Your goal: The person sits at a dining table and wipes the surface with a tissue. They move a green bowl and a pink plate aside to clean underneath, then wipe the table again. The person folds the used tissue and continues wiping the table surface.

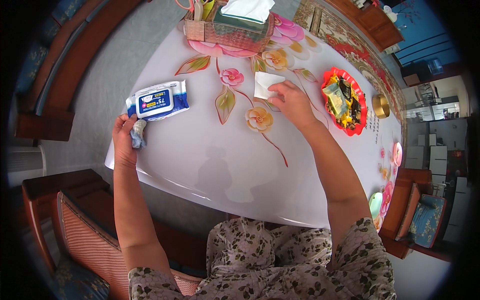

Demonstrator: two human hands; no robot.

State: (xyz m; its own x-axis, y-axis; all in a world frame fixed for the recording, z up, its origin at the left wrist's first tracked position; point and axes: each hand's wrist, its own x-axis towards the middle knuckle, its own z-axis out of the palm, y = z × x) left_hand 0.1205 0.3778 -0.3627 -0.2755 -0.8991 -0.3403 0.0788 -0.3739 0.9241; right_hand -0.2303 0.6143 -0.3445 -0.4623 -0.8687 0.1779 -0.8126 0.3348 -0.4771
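My left hand is at the table's left edge, fingers curled in. A small crumpled white-and-blue cloth pokes out on its inner side. Its fingertips come right up to the lower corner of a blue-and-white pack of wet wipes, which lies flat with its white lid up. Whether they touch the pack, I cannot tell. Over the middle of the table, my right hand pinches the edge of a white folded paper tissue between thumb and fingers.
The white table has a glossy flower-print cover. At its far side stands a woven basket with tissues and scissors. A red scalloped dish of wrapped snacks and a gold bowl are to the right. A wooden chair stands lower left.
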